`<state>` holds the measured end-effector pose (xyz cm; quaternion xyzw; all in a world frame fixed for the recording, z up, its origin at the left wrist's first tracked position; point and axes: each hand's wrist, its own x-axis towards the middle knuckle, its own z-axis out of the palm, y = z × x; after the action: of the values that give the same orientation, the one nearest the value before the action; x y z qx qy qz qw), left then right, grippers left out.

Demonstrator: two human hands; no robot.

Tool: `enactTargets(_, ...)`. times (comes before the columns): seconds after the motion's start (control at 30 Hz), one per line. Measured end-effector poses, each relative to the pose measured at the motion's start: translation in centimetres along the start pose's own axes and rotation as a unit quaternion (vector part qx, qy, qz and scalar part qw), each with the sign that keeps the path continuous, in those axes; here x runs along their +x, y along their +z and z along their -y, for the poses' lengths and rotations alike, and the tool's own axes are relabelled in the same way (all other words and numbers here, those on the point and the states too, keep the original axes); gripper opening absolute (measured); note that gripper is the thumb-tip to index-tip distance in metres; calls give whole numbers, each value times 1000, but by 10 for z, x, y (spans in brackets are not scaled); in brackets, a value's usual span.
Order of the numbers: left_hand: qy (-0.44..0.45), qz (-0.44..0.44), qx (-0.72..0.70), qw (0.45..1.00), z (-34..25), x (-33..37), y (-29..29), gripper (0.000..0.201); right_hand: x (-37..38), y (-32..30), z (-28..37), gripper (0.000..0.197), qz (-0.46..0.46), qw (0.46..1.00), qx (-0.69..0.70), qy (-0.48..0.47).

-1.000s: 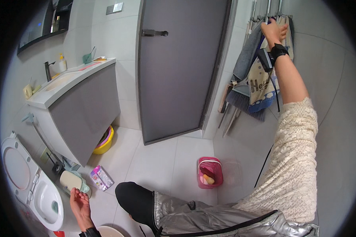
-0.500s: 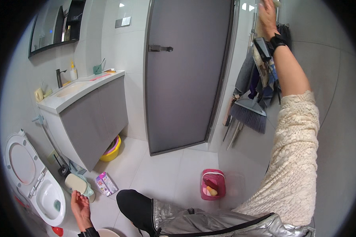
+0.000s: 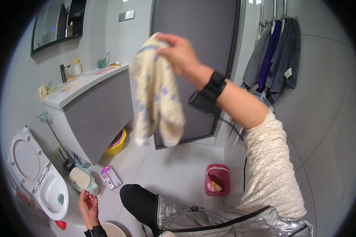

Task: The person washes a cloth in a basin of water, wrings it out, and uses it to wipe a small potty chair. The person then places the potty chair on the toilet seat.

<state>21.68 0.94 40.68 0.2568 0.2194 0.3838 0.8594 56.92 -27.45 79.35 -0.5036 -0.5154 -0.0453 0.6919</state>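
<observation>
My right hand (image 3: pixel 180 55) is raised in the middle of the view, thumb and fingers pinching the top edge of a cream towel (image 3: pixel 158 94) with blue spots. The towel hangs down loosely in front of the grey door (image 3: pixel 199 31). A black band with a small dark device sits on my right wrist. Low on the left, my left hand (image 3: pixel 89 207) is palm up, its fingers loosely bent and nothing in them. It is nearest to a small bin with a cream lid (image 3: pixel 80 178), beside the toilet (image 3: pixel 53 195).
Grey and purple towels (image 3: pixel 283 59) hang on the right wall. A sink cabinet (image 3: pixel 97 114) stands at left, with a yellow basin (image 3: pixel 116 144) under it. On the floor are a pink basket (image 3: pixel 217 179), a purple-and-white package (image 3: pixel 110 177) and a round pale tub (image 3: pixel 114 230).
My right hand has come away from the hanging towels at the right wall and moved left and down, with the cream towel in it. My left hand has barely moved.
</observation>
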Motion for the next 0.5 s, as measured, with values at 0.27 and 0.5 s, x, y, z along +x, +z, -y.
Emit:
enactTargets(0.27,-89,103,122,983,30,-42,44,53,-83,185,-90,41,194,973,121,26)
enactTargets(0.5,-104,48,-128,985,38,-31,-1,52,-179,308,-143,43,183,944,263,78)
